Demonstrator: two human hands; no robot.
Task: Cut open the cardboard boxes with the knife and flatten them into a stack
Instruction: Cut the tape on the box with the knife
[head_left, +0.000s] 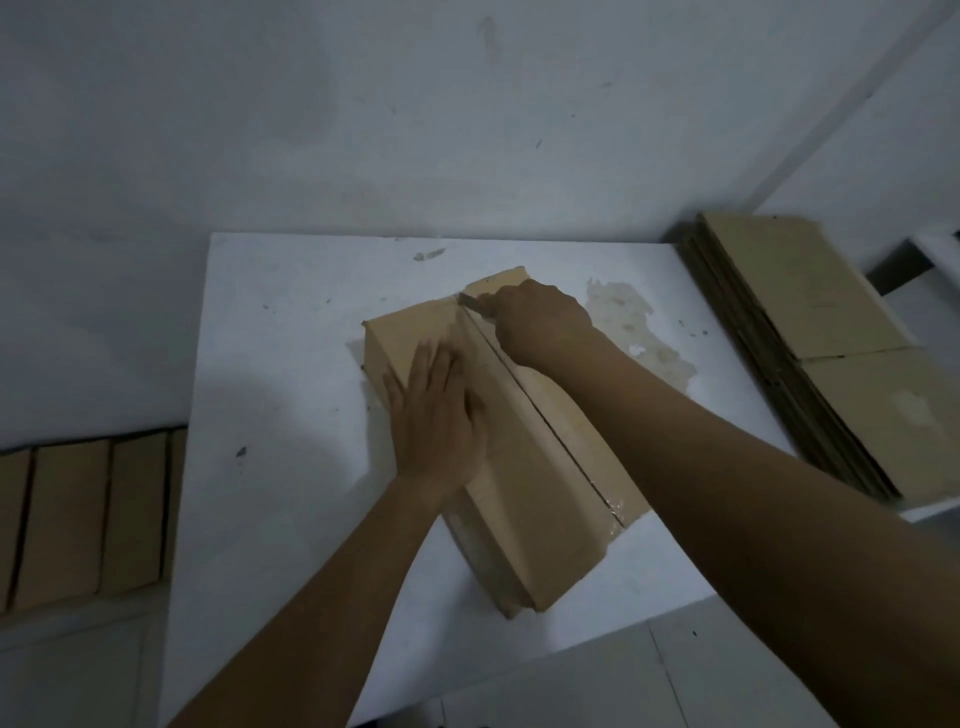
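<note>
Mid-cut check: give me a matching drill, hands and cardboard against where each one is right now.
1 left hand
2 right hand
3 flat stack
4 row of boxes

a grips the knife at the box's far end
b far right
c lies flat on the box
d left of the table

Pairs: 1-c, 2-a, 3-b, 4-d

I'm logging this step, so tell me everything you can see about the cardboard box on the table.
The cardboard box is plain brown, long and rectangular, lying flat and diagonally on the white table. A dark seam runs lengthwise along its top between two flaps, with shiny clear tape at the near end. The left hand presses flat on the left flap; the right hand holds the knife at the seam's far end.
</note>
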